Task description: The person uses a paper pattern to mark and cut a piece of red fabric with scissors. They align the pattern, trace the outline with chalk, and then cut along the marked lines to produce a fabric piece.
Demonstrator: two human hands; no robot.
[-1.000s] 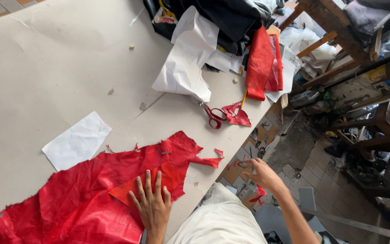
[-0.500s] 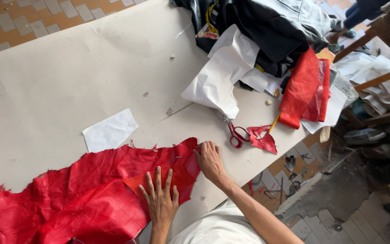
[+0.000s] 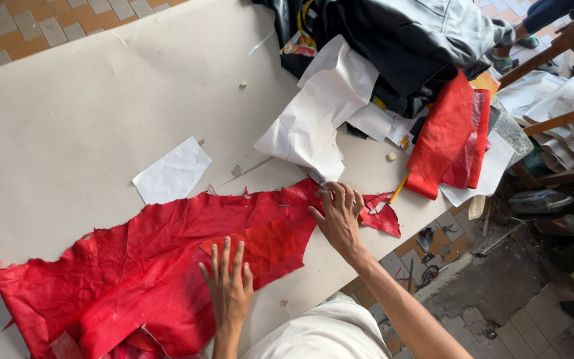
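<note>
Since half a second ago the right hand [image 3: 339, 214] has slid from the red cloth's near edge up to its far tip, where it now covers the spot the red-handled scissors occupied; whether its curled fingers grip them I cannot tell, as they are hidden. Meanwhile the left hand [image 3: 228, 284] has stayed pressed flat, fingers spread, on the red cloth [image 3: 147, 266]. That cloth lies along the near edge of the bench [image 3: 88, 113], its long axis running from the lower left up toward the right, ending in a ragged point beneath the right hand. Just beyond it lie a small white paper piece [image 3: 173, 170] and a larger white sheet [image 3: 320, 113].
</note>
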